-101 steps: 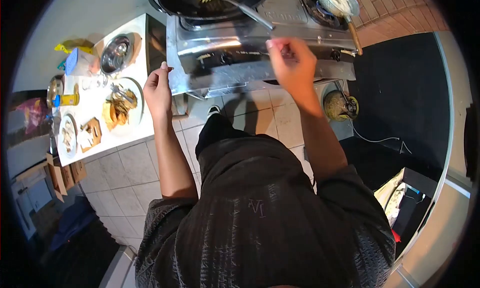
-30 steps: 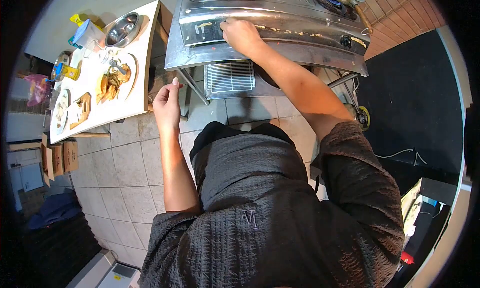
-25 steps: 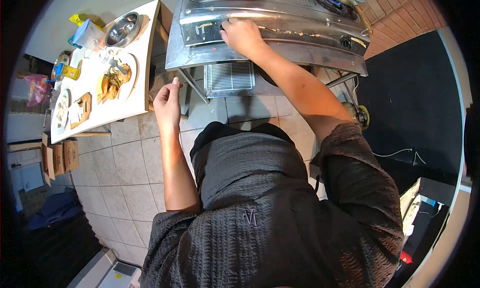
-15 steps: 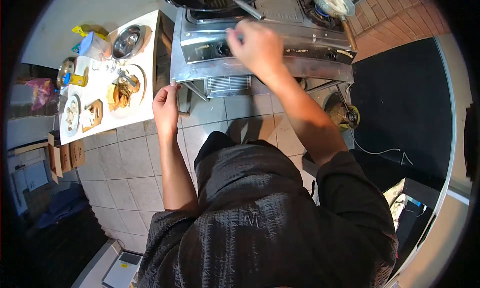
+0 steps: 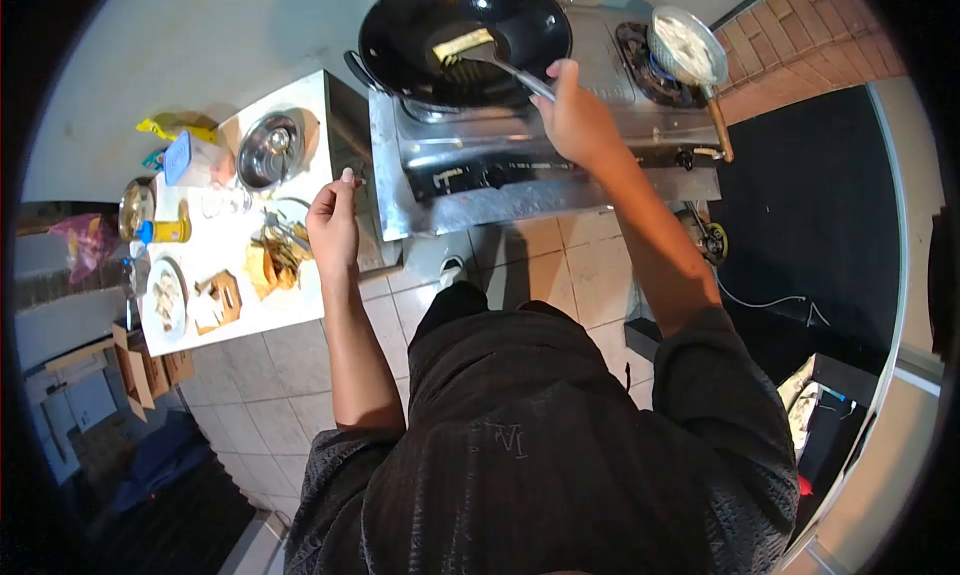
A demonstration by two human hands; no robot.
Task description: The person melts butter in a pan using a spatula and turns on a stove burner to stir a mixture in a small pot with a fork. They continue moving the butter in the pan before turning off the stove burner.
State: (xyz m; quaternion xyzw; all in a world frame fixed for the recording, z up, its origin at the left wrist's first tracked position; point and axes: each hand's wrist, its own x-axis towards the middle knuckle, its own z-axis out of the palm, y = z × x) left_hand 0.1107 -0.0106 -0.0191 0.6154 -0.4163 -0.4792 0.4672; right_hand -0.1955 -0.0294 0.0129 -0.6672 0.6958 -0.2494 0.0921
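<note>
My right hand (image 5: 582,125) is closed round the handle end of a metal spatula (image 5: 518,77). The spatula's head lies inside a black wok (image 5: 400,60) on the stove, under or against a pale, lightly browned strip of food (image 5: 463,44). My left hand (image 5: 335,220) is raised between the white table and the stove, with thumb and fingers pinched together. Whatever those fingers hold, if anything, is too small to make out.
On the stove's (image 5: 600,190) right burner sits a strainer-like pan (image 5: 688,47) with pale contents. The white table (image 5: 240,320) at left carries a metal bowl (image 5: 270,150), a plate of browned food (image 5: 270,265), a lidded container (image 5: 195,162) and a yellow jar (image 5: 170,231).
My right hand has gone from in front of the stove knobs up to the spatula handle and now grips it. The left hand stays pinched. More of the wok shows as the view has shifted.
</note>
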